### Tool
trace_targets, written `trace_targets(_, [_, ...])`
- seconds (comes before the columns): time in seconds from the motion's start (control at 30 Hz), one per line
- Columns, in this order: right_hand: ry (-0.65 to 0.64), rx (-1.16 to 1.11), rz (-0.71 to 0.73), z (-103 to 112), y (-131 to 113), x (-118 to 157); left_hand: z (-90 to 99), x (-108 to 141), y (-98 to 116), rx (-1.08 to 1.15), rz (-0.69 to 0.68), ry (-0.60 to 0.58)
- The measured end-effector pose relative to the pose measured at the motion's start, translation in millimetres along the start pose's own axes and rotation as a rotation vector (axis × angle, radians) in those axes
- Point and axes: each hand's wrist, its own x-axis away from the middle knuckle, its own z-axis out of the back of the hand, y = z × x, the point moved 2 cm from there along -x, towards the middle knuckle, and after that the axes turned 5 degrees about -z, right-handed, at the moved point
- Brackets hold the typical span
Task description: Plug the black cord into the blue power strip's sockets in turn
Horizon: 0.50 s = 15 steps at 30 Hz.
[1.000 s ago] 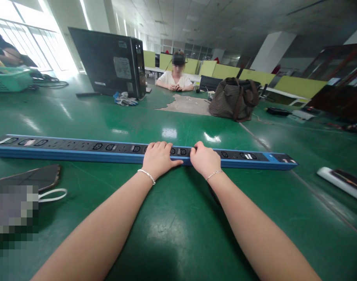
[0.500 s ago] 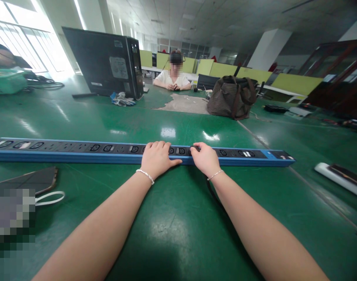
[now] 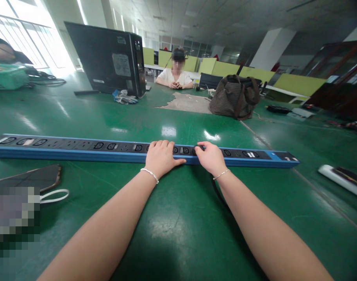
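Got a long blue-and-black power strip (image 3: pixel 73 146) lying flat across the middle of the frame, from the left edge nearly to the right side, on a glossy green tabletop (image 3: pixel 108 121). Left hand (image 3: pixel 161 158) palm-down over it just left of its nearer-to-center sockets: four fingers close together across the top, thumb spread out to the right along the blue front side. Right hand (image 3: pixel 210 156) a bit right of center, pinching a black plug (image 3: pixel 199 148) between thumb and fingers at the strip's top face. Can't tell how deep in the socket, fingers in the way. Black cable (image 3: pixel 218 193) below that hand, curving down behind the wrist and under the forearm. Thin silvery bracelets on both wrists. Over at lower left, a dark smartphone (image 3: pixel 46 175) near the strip, next to a pixelated item (image 3: pixel 11 210) with a white loop (image 3: pixel 55 195) poking out. At the right edge, a white-and-dark slim object (image 3: pixel 345 177), too cut off to name. Up top left of center, a big black computer tower (image 3: pixel 105 58) with crumpled gloves (image 3: pixel 124 96) beside its base, plus a green basket (image 3: pixel 8 78) and some dark cables (image 3: pixel 46 80) at upper left. Near top center, a person (image 3: pixel 177 78) in a white top seated across the table, hands together, and a brown bag (image 3: pixel 234 97) to the right, beside a bare greyish patch (image 3: pixel 190 102) of tabletop.
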Motion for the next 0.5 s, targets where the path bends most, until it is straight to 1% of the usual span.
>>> trace_targets(0.07, [0.005,-0.013,0.002,0.6,-1.5,1.3,-0.1,0.1,-0.2,-0.001,-0.001,0.002])
trace_targets(0.13, [0.050,-0.025,0.034,5.4,-4.1,2.6,-0.1,0.0,-0.2,0.002,0.002,0.001])
trace_targets(0.2, [0.095,-0.093,0.066,15.2,-5.1,1.3,-0.1,-0.4,0.0,0.006,0.004,-0.002])
trace_targets(0.27, [0.113,-0.217,0.063,29.2,-1.3,-4.6,0.0,-0.7,0.2,0.008,0.005,-0.009])
trace_targets(0.33, [0.138,-0.282,0.035,45.1,8.4,-14.6,0.1,-1.0,0.2,0.011,0.010,-0.020])
trace_targets(0.43, [0.177,-0.261,-0.017,66.9,31.1,-30.8,0.6,-1.3,0.0,0.014,0.012,-0.029])
trace_targets(0.5, [0.132,-0.224,-0.093,77.0,49.1,-38.5,1.2,-1.4,0.0,0.014,0.007,-0.028])
